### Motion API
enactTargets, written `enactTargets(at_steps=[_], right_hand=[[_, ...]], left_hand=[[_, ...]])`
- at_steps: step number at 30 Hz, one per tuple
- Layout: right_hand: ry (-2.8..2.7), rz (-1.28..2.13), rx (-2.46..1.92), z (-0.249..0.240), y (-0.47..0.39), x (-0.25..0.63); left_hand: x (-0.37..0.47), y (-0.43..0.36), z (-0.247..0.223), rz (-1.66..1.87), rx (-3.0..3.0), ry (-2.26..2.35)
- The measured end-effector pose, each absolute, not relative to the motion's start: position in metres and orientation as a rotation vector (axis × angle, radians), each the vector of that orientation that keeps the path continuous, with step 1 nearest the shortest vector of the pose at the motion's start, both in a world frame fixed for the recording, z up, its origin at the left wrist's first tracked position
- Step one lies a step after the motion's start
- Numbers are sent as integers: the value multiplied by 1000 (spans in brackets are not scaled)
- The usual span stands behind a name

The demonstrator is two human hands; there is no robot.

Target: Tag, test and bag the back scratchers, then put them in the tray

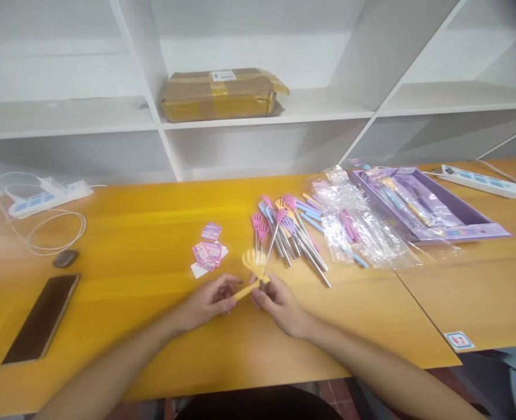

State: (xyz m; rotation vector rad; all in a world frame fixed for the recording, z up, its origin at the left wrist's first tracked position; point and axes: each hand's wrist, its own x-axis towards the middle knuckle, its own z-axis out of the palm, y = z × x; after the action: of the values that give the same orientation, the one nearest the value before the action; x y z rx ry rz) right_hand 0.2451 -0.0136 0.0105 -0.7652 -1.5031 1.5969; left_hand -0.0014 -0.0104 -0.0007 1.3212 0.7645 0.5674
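Note:
My left hand (212,300) is closed, its fingertips pinching a yellow tube-shaped handle (246,290). My right hand (281,303) is closed on a yellow back scratcher head (253,263), whose small claw fingers point up and away from me. Handle and head cross or meet at my right fingertips; whether they are joined I cannot tell. Just beyond my hands lies a pile of back scratchers with metal rods (299,239) and pink, blue, purple and yellow hand-shaped ends. Left of that pile are several small printed cards (209,254), overlapping one another.
Clear plastic bags (354,219) and loose blue handles (313,219) lie right of the pile, beside a purple box (463,236). A phone (41,319), a cable and a power strip (50,198) are on the left. A taped carton (218,96) sits on the shelf.

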Motion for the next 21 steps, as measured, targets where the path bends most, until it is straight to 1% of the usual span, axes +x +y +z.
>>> enactTargets(at_steps=[2,5,10,14,16,19,21], right_hand=[[-1573,1634,-769,4,-20,242],[-1581,1570,-810,-1,-19,247],[-1287,1410,-827,-1,-1,259],[-1244,1184,-874,1,20,278],[-1229,1209,-914,2,28,287],[-1172,1358,-894,3,33,294],[-1120,1379,-878,6,33,294]], left_hand=[[-1,-11,2,527,1409,791],[-2,-11,3,474,1546,856],[-5,-13,-1,529,1397,927],[-7,-12,-3,632,1330,921],[-7,-11,-4,655,1316,913],[-8,-9,-4,664,1286,892],[-8,-9,-4,673,1258,869]])
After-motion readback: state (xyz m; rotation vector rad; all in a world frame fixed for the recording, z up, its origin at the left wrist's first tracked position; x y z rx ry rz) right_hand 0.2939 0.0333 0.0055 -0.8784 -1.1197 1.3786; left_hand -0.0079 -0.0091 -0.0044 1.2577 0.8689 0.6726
